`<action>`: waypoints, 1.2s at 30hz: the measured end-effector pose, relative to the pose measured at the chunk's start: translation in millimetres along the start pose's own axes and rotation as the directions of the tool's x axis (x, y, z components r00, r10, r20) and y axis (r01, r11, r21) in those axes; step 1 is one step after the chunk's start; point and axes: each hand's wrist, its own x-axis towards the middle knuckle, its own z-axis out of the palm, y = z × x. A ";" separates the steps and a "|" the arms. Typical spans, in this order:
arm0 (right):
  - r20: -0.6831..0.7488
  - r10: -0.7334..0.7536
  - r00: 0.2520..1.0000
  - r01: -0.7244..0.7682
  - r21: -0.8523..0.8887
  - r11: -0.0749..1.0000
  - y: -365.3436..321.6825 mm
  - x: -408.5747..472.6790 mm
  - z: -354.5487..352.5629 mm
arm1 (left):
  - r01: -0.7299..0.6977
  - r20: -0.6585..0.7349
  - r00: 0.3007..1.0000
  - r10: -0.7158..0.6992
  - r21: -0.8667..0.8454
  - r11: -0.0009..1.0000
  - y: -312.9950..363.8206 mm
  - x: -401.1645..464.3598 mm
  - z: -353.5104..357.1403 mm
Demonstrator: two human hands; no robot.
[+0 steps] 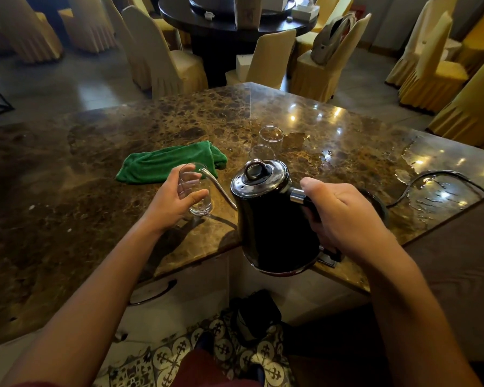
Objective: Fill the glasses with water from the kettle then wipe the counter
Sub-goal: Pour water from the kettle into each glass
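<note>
**Midway: first glass under the spout, two more waiting**

Currently pouring into the near glass (195, 191), at centre-left of the frame, standing on the marble counter (67, 177). Held steady by the left hand (176, 199), fingers and thumb curled round its wall. Only a shallow pool of water visible at its base, so judged barely started. Fed by the thin gooseneck spout, tip just inside the rim, from the black kettle (274, 219) lifted and tilted at centre frame. Clenched round the kettle's handle: the right hand (344, 216), thumb on top.

Just behind the kettle's lid, two further glasses (270, 136), one behind the other, apparently empty, though hard to tell through clear glass. Left of them, above the near glass, a crumpled green cloth (171, 163), lying untouched, presumably for the wiping.

Further right, puddles and streaks of water (430, 191) shining on the counter, with a dark power cord (419, 180) looping through them. Beyond the counter, at the top of the frame, covered chairs (162, 60) and a dark round table.

Judged progress: one glass begun, two still to fill, wiping not yet begun.
</note>
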 end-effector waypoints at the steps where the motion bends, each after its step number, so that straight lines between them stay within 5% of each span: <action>1: 0.005 0.016 1.000 -0.016 0.027 0.999 2.4 -0.3 -0.1 | 0.001 -0.003 1.000 -0.001 0.000 1.000 0.2 0.0 0.1; 7: -0.044 -0.018 0.999 0.020 0.034 0.999 17.5 -8.8 9.3 | -0.005 -0.011 1.000 0.005 0.043 0.999 2.8 -0.7 0.8; 18: -0.157 0.244 0.957 -0.140 0.490 0.860 49.1 -33.0 19.9 | 0.003 -0.097 0.995 0.005 0.083 0.997 9.8 0.3 1.6; 33: -0.252 0.285 0.925 -0.101 0.558 0.823 56.8 -53.2 4.8 | 0.033 -0.223 0.975 0.013 0.200 0.979 8.4 7.6 -9.3; 36: -0.266 0.278 0.923 -0.084 0.566 0.820 54.3 -55.8 -1.9 | -0.056 -0.299 0.940 0.162 0.333 0.941 24.2 2.9 -4.1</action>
